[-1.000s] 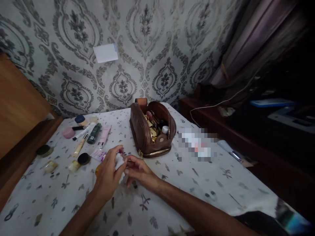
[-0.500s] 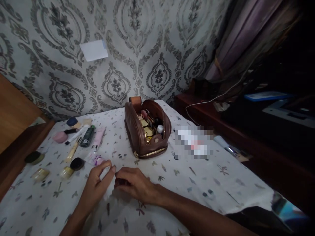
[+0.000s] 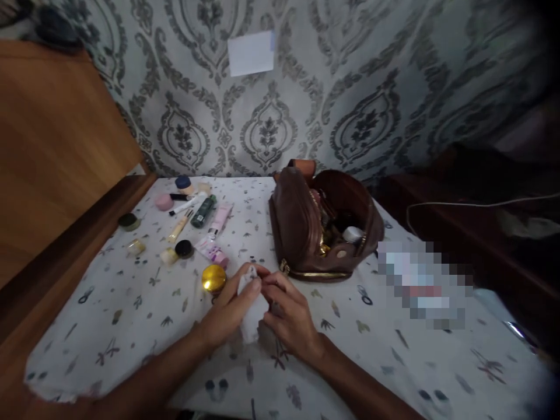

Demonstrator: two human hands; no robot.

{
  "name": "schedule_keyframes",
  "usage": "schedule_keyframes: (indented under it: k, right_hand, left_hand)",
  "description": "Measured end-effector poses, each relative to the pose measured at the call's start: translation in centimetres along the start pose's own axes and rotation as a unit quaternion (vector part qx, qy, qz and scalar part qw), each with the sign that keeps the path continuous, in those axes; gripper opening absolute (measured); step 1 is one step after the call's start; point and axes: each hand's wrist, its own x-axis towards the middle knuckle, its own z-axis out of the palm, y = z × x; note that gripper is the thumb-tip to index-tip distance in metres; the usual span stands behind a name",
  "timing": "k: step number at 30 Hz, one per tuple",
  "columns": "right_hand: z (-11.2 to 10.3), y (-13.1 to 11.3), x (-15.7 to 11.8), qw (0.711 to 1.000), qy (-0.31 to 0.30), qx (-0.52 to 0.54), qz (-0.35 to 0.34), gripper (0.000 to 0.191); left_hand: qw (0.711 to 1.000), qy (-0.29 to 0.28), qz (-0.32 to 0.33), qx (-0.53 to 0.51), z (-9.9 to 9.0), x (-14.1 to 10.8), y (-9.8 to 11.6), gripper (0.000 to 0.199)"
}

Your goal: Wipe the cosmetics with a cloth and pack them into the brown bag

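My left hand [image 3: 238,297] is closed around a crumpled white cloth or wipe [image 3: 252,321], which hangs down below the fingers. Close against it, my right hand [image 3: 291,318] has its fingers curled inward at the cloth's edge; what lies between them is hidden. A round jar with a shiny gold lid [image 3: 214,279] stands just left of my left hand. Beyond my hands sits a brown leather toiletry bag [image 3: 291,224], unzipped, with a white-capped container [image 3: 352,234] and gold-coloured items inside.
To the left lie a purple-and-white tube [image 3: 212,252], a pink tube [image 3: 221,219], a green bottle [image 3: 203,211], a black-lidded jar [image 3: 184,249] and several other cosmetics. A blurred-out item [image 3: 424,286] is right of the bag. Wooden furniture [image 3: 65,146] borders the left side.
The view has swung left and closer, so everything appears shifted right. The gold-lidded jar now shows beside my left hand. Both hands remain together at the white cloth.
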Motion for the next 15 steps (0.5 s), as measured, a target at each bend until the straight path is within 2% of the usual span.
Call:
schedule_keyframes:
  k: [5,12,15]
  right_hand:
    - [0.3,0.0,-0.2,1.0,0.012,-0.012,-0.018,0.032]
    - [0.8,-0.5,-0.3,1.0,0.004,-0.005,-0.028,0.018]
    - [0.9,-1.2,-0.3,0.999,0.001,0.002,-0.042,0.022]
  left_hand:
    - [0.996,-0.002,0.028,0.081,-0.3,-0.4,0.9,0.039]
    - [0.995,0.05,0.035,0.082,-0.4,0.0,0.8,0.033]
    - [0.992,0.078,0.048,0.081,-0.7,0.5,0.5,0.03]
